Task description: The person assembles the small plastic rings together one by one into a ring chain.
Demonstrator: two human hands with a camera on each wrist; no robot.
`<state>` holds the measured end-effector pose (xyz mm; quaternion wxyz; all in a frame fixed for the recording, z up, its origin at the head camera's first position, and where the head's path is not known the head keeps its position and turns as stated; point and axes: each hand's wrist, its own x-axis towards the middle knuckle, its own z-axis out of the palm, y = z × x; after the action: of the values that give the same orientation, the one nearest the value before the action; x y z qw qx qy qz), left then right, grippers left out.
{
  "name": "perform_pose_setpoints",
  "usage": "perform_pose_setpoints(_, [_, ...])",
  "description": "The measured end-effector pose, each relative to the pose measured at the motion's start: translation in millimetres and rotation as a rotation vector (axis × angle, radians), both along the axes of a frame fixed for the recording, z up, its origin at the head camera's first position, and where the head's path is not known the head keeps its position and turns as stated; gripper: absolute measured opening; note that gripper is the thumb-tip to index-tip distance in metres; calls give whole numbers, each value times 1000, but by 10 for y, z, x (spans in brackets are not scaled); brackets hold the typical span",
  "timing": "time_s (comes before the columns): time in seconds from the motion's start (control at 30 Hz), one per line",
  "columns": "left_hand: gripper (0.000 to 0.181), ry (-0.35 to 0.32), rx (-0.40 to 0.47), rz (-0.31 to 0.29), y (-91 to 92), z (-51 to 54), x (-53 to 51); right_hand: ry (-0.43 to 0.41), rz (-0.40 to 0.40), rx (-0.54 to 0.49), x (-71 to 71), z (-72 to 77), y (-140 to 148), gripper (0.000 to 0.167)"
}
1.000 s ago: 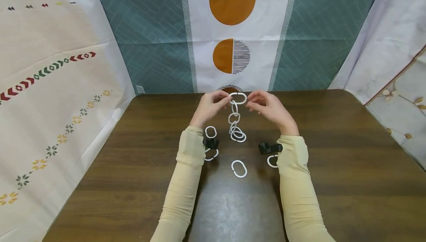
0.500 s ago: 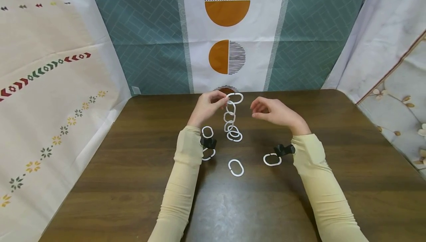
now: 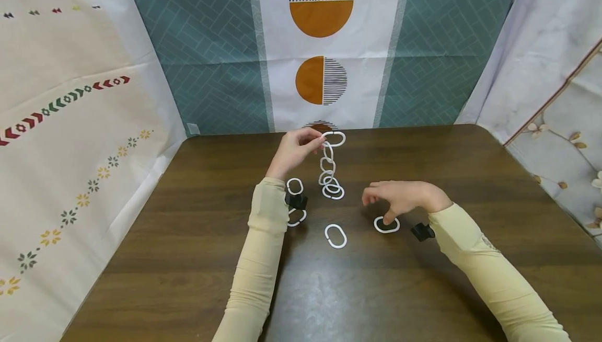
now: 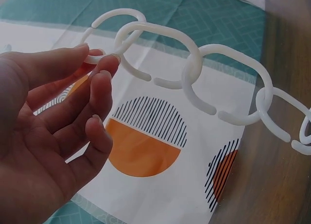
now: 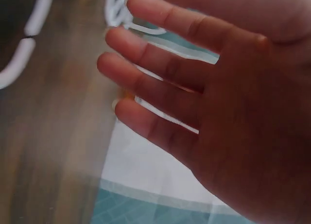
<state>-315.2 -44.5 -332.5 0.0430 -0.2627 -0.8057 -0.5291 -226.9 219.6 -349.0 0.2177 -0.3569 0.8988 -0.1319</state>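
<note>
Between thumb and fingertips the left hand (image 3: 295, 151) (image 4: 58, 112) pinches the top link of a chain of white oval links (image 3: 327, 164) (image 4: 160, 32), which hangs down towards the table. Each link has a small gap in its side. The right hand (image 3: 406, 198) (image 5: 209, 83) is over the table on the right, fingers spread and holding nothing. Its thumb is over a loose white link (image 3: 386, 231), partly hiding it; whether they touch I cannot tell.
Another loose link (image 3: 336, 236) lies at the middle of the brown table (image 3: 188, 258). Two more links, (image 3: 294, 193) one above the other, lie beside the left wrist, the lower partly behind the black wrist camera (image 3: 296, 201). Patterned cloths hang behind and beside the table.
The right hand has moved from beside the chain's top link, right and down towards the loose link at the right. The left hand has kept its pinch on the chain.
</note>
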Motion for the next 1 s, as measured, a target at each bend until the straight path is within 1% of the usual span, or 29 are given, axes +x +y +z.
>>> perform_pose_setpoints(0.17, [18,-2,29,-18,9,8,2,3,-8,80,47,-140,29,50])
perform_pose_setpoints(0.23, [18,-5,32,-21,7,10,4,25,-2,97,61,-198,45,50])
perform_pose_setpoints(0.4, [18,-1,18,-12,-7,11,8,87,11,78,90,-293,68,48])
perform_pose_setpoints(0.5, [17,5,17,-18,-8,6,2,83,-2,73,95,-299,62,46])
perform_pose_setpoints(0.57, [17,2,18,-23,-5,-2,-1,68,-16,88,92,-289,51,46])
perform_pose_setpoints(0.67, [18,-13,22,-35,0,-15,-2,16,-46,105,85,-267,31,45])
perform_pose_setpoints(0.83, [20,-10,14,-44,18,-16,5,-33,-62,129,63,-258,21,31])
perform_pose_setpoints(0.93, [19,0,8,-46,32,-13,-1,-7,-31,116,29,-238,30,21])
perform_pose_setpoints(1.0, [19,4,3,-47,37,-11,-6,18,-21,86,-9,-196,30,20])
